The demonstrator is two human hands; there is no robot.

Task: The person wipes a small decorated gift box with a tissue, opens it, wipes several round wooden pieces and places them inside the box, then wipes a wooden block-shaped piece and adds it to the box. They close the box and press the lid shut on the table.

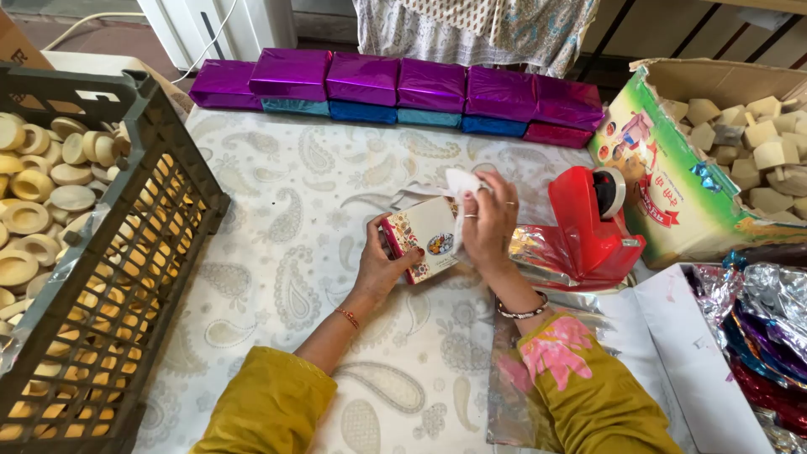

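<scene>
My left hand point(380, 262) grips the near end of a small patterned cardboard box point(424, 237) held above the table. My right hand point(487, 220) rests on the box's far end and pinches a piece of white paper point(458, 185) folded over its top. Both sleeves are mustard yellow, with bangles and rings on the wrists and fingers. A sheet of silver foil wrap point(538, 252) lies just right of my right hand.
A red tape dispenser point(593, 223) stands to the right. Purple, blue and red foil-wrapped boxes point(395, 84) line the table's far edge. A dark plastic crate point(126, 277) of round pale discs stands left. A carton point(672, 189) of pale blocks and crumpled foil sheets point(765, 328) sit right.
</scene>
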